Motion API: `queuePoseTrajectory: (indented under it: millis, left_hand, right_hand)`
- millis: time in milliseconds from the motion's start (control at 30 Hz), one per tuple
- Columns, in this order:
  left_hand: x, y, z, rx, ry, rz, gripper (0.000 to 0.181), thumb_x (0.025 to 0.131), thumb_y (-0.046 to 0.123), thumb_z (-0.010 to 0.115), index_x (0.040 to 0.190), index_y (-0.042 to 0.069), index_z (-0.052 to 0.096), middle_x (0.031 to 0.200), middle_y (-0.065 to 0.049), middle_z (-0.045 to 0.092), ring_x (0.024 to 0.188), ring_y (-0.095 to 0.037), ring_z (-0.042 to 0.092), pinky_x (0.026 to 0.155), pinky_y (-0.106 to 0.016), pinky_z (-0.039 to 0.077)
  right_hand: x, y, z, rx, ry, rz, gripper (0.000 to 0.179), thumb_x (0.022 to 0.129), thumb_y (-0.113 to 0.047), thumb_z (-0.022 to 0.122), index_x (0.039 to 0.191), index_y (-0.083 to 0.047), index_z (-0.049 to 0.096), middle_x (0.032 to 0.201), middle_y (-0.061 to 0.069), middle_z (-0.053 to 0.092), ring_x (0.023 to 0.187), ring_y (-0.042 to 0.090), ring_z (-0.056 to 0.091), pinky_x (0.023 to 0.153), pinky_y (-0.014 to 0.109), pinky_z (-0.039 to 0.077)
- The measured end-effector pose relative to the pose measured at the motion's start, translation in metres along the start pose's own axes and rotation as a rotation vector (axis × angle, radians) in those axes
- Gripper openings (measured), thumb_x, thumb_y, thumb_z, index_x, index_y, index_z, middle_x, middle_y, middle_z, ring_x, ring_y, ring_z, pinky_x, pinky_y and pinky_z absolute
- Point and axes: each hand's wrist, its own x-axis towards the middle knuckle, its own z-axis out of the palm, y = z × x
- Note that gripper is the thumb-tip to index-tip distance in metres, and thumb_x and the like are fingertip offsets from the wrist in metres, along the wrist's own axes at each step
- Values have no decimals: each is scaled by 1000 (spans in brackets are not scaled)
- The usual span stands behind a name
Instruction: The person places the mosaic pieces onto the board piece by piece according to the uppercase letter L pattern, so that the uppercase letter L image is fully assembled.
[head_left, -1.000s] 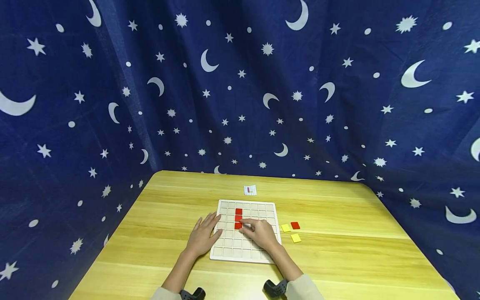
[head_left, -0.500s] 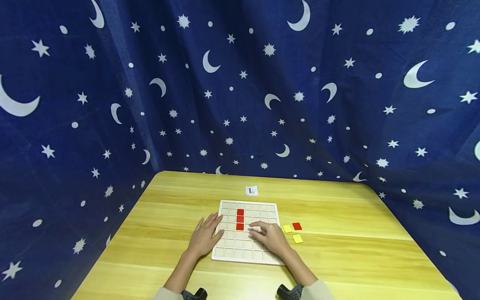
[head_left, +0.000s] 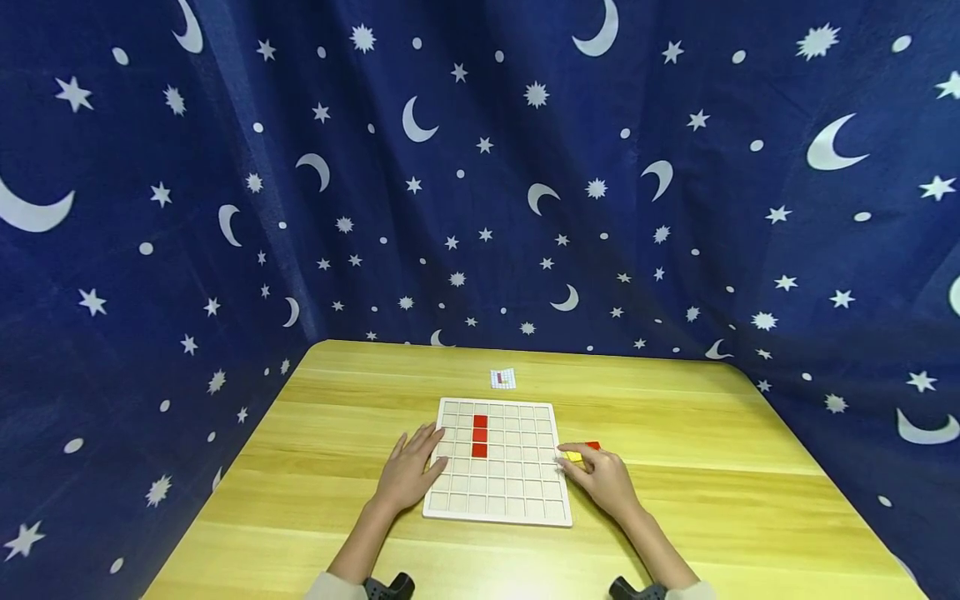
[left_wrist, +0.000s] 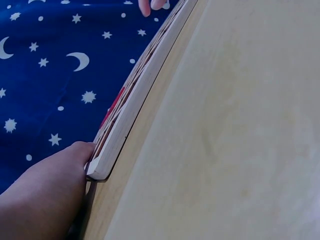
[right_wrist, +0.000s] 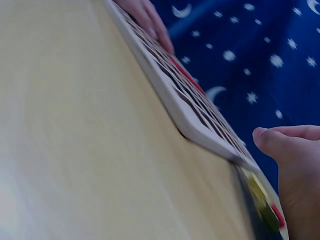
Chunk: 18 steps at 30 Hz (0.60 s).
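Note:
A white gridded board (head_left: 517, 492) lies on the table, with three red square tiles (head_left: 480, 435) in one column of its cells. My left hand (head_left: 407, 471) rests on the board's left edge, fingers spread; the left wrist view shows its thumb (left_wrist: 80, 151) against the board's corner. Beyond the right edge, my right hand (head_left: 606, 483) hovers by the loose tiles, thumb and fingers apart and nothing seen between them. A yellow tile (head_left: 573, 457) and a red tile (head_left: 593, 445) show past its fingers. Two yellow tiles (right_wrist: 257, 188) appear blurred in the right wrist view.
A small printed grid card (head_left: 503, 379) with a coloured pattern lies behind the board. The wooden table (head_left: 360, 367) meets a dark blue curtain (head_left: 480, 208) with moons and stars at the back and sides.
My right hand has left the red tiles on the board and moved right, past the board's edge, over the loose tiles. The left hand stays on the board.

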Motion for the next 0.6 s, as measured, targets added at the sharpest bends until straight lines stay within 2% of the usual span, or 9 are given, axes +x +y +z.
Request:
queuePoseTrajectory:
  millis: [300, 600]
  left_hand:
    - [0, -2, 1, 10, 3, 5, 54, 95, 44, 44, 139, 13, 43, 144, -8, 36, 134, -25, 28, 110, -47, 14]
    - [0, -2, 1, 8, -1, 3, 54, 95, 44, 44, 139, 13, 43, 144, -8, 36, 134, -25, 28, 110, -47, 13]
  right_hand:
    - [-11, 34, -19, 6, -20, 148, 29, 75, -14, 76, 103, -11, 70, 50, -20, 24, 44, -6, 12, 37, 14, 17]
    - [-11, 49, -30, 19, -184, 369, 37, 80, -27, 72, 113, -11, 67, 48, -13, 27, 42, 1, 16, 39, 18, 19]
